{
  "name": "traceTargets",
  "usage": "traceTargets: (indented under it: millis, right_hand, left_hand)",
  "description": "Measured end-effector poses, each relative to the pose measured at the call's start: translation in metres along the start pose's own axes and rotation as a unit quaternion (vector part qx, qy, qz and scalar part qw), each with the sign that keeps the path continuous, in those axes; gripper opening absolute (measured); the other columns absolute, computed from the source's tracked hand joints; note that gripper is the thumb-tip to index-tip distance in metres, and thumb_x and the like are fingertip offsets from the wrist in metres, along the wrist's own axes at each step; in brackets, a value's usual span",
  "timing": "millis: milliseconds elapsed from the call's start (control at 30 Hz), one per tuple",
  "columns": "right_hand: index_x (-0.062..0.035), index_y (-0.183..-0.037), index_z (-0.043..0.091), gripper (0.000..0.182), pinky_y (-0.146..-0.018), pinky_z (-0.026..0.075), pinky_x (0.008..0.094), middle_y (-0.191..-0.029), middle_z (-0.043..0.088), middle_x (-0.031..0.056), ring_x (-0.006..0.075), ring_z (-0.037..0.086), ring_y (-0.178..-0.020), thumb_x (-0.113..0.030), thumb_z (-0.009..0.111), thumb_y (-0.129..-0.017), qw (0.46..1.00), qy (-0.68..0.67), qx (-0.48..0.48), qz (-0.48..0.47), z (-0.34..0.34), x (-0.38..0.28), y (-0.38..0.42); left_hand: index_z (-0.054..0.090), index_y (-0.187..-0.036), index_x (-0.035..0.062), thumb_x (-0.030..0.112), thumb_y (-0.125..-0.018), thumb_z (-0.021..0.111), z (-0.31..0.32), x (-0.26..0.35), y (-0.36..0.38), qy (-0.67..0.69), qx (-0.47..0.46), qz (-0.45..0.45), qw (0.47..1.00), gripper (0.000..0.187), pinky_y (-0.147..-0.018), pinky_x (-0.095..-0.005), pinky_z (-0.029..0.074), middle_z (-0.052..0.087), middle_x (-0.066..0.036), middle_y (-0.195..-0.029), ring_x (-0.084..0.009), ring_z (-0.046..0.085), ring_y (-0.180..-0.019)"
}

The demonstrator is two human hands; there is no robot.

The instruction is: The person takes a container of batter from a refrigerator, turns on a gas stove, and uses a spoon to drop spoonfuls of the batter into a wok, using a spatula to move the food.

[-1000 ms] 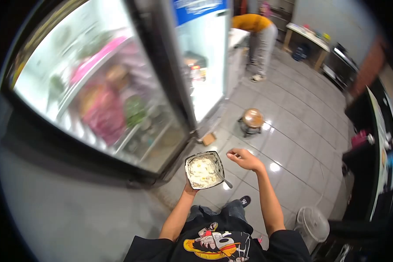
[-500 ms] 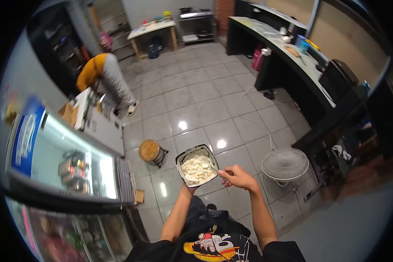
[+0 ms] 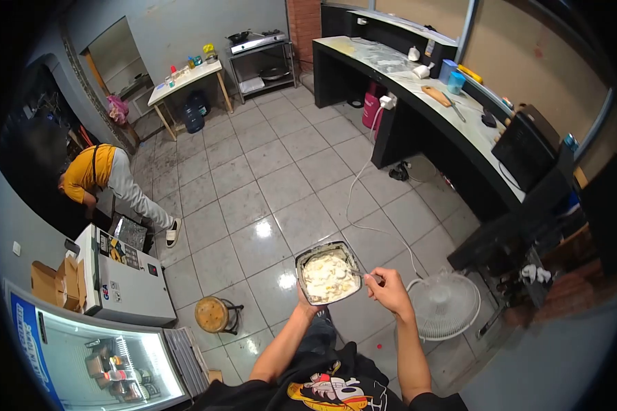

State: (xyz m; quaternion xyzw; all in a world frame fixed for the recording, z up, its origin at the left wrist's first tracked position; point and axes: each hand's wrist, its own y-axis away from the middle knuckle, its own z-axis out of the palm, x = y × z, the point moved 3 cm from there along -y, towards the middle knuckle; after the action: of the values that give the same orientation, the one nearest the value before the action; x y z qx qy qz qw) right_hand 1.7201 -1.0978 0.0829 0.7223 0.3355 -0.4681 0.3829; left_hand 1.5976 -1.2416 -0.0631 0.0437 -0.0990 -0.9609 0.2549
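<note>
My left hand [image 3: 306,300] is wrapped round the side and underside of a dark, squarish bowl [image 3: 355,257], held in front of my body. Inside it lies a creamy white, chunky mixture [image 3: 328,277] with yellowish bits, and pale smears coat the inner walls. In my right hand [image 3: 389,291], just right of the bowl, is the thin handle of a metal spoon [image 3: 357,272]. The spoon's head is hidden in the mixture. Much of my left hand's fingers is out of sight beneath the bowl.
A round wooden stool [image 3: 212,315] stands left of me, a white fan [image 3: 445,308] to the right with its cord across the tiles. Lit fridge [image 3: 158,349] and chest freezer [image 3: 140,288] line the left. A person [image 3: 110,175] bends at the back left; a long counter [image 3: 404,79] curves along the right.
My view has swung to the left and tilted up. The bowl is still in my left hand and the spoon in my right, its head in the mixture.
</note>
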Motion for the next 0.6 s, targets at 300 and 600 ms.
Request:
traceTargets:
  millis: [300,600]
  right_hand:
    - [0.0007,-0.068,0.058,0.027,-0.044,0.037,0.0241,-0.050,0.052,0.0021,0.0056,0.049,-0.047,-0.018,0.059,-0.087,0.996,-0.008,0.060,-0.067,-0.019,-0.048,-0.176]
    - [-0.0026,-0.062,0.051,0.034,-0.042,0.029,0.0219,-0.049,0.046,-0.0021,0.0032,0.040,-0.045,-0.017,0.054,-0.092,0.986,-0.015,0.047,-0.162,-0.050,-0.070,-0.411]
  left_hand:
    - [0.048,-0.128,0.0061,0.043,-0.091,0.038,0.068,0.081,-0.145,-0.006,-0.027,-0.021,0.999,0.052,-0.096,-0.0525,0.043,0.053,-0.014,-0.128,-0.0333,0.054,-0.112]
    - [0.043,-0.132,0.0037,0.046,-0.090,0.038,0.105,0.167,-0.332,0.048,-0.068,0.000,0.997,0.060,-0.098,-0.0513,0.040,0.047,-0.017,-0.133,-0.0359,0.050,-0.117]
